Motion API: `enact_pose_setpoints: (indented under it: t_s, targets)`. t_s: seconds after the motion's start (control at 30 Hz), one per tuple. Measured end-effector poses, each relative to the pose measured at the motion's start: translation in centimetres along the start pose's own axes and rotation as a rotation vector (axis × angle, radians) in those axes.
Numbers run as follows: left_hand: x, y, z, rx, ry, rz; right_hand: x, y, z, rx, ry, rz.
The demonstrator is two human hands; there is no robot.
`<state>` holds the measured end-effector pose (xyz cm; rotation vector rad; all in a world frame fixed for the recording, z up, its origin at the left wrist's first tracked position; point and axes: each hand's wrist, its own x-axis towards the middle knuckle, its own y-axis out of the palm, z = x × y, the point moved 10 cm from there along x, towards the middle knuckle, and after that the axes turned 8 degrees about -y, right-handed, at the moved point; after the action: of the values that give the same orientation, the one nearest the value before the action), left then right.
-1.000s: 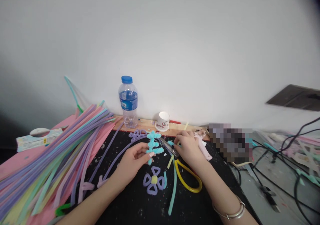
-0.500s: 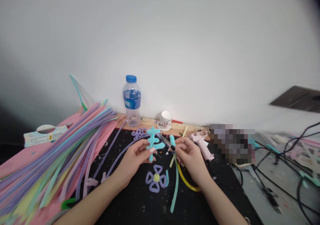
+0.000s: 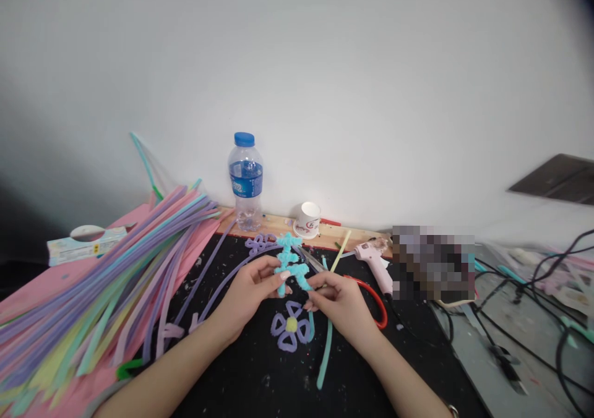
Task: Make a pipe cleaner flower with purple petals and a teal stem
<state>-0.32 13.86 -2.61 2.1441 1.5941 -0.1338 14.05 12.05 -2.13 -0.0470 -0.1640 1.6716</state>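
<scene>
A light-blue fuzzy pipe-cleaner piece [image 3: 288,258] with short side branches is pinched near its lower part by my left hand [image 3: 257,285]. My right hand [image 3: 336,300] has its fingers closed on the end of a lower right branch of that same piece. Just below the hands lies a purple pipe-cleaner flower [image 3: 279,326] with a yellow centre. Scissors with red handles [image 3: 381,310] lie on the black mat, partly behind my right hand, blades towards the blue piece. A green strip [image 3: 325,359] lies beneath my right hand.
A pile of pastel pipe cleaners [image 3: 134,276] covers the left side. Along the wall stand a water bottle [image 3: 246,180] and a paper cup [image 3: 307,219]. A pink glue gun [image 3: 377,268], a blurred-out object [image 3: 434,263] and black cables [image 3: 520,337] are at the right.
My right hand has moved left and down, from a small separate light-blue bit to the branch end. The scissors now lie with red handles showing, and the yellow loop is out of sight.
</scene>
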Motion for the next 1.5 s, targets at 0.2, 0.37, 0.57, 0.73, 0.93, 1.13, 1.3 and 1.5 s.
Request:
enact_pose_setpoints:
  t_s: [0.2, 0.37, 0.57, 0.73, 0.93, 1.13, 1.3, 1.5]
  targets:
    - [0.0, 0.3, 0.0, -0.004, -0.008, 0.038, -0.2, 0.6, 0.4, 0.074, -0.015, 0.085]
    - [0.1, 0.3, 0.1, -0.013, -0.003, 0.042, -0.2, 1.2, 0.4, 0.118, -0.02, 0.152]
    - [0.1, 0.4, 0.0, -0.019, -0.001, 0.046, 0.0, 1.2, -0.1, 0.164, 0.016, 0.155]
    - [0.0, 0.4, 0.0, -0.014, -0.022, 0.043, -0.1, 0.9, -0.5, 0.174, 0.007, 0.142]
    - [0.2, 0.4, 0.3, 0.014, -0.023, 0.048, 0.0, 0.6, -0.2, 0.227, 0.01, 0.114]
    - [0.2, 0.3, 0.4, 0.019, -0.021, 0.066, 0.2, 0.5, 0.6, 0.234, 0.023, 0.14]
    - [0.3, 0.3, 0.2, 0.047, -0.001, 0.069, 0.2, 0.5, 0.6, 0.24, 0.015, 0.161]
    - [0.2, 0.4, 0.2, 0.056, -0.006, 0.066, 0.3, 0.5, 0.7, 0.244, 0.013, 0.176]
